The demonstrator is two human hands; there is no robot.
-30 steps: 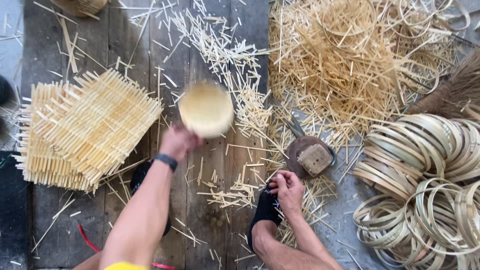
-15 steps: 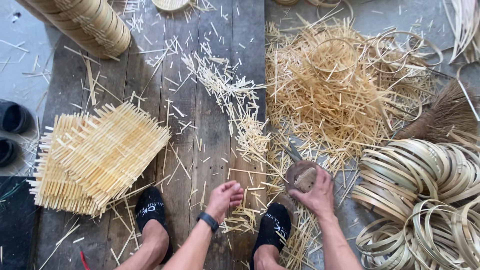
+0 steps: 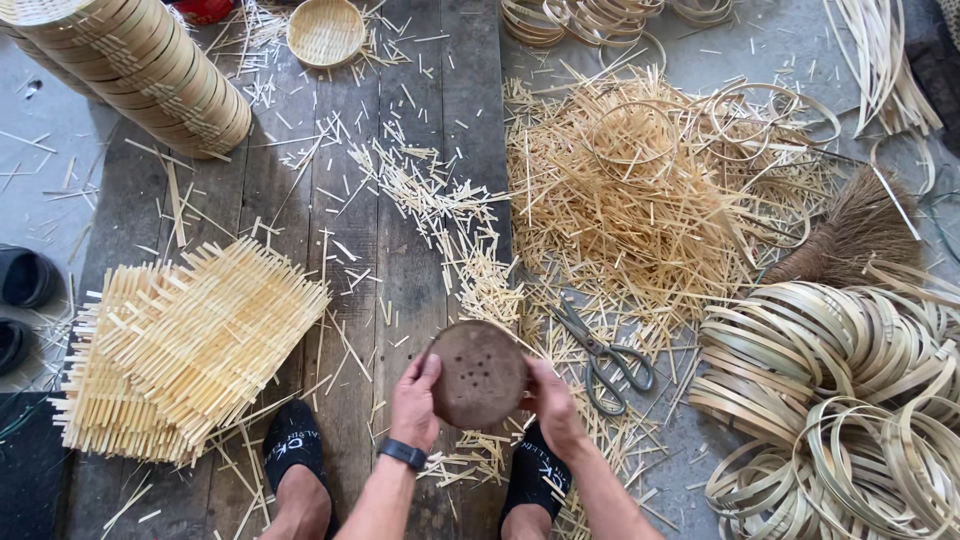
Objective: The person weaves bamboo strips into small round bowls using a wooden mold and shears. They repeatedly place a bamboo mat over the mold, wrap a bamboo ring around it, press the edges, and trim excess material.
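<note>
A dark plank floor (image 3: 400,270) carries the work, littered with short bamboo offcuts (image 3: 450,215). To the left lies a stack of square woven bamboo mats (image 3: 185,350), their loose ends sticking out. At the top left a long column of stacked round baskets (image 3: 140,65) lies on its side, and a single small woven tray (image 3: 326,31) sits near the top edge. A large heap of thin bamboo slivers (image 3: 640,200) fills the middle right, with thin hoops lying on it. A pair of scissors (image 3: 603,350) lies just beside that heap, close to the right hand. Farther right are a brush of dark fibres (image 3: 850,235) and a pile of coiled bamboo strip rings (image 3: 850,390). Two dark-socked feet rest on the planks below the hands.

The left hand (image 3: 415,400) and right hand (image 3: 553,405) both grip a round brown disc (image 3: 478,375) with small holes, fingers curled around its opposite edges, holding it above the floor between the feet. A dark band sits on the left wrist.
</note>
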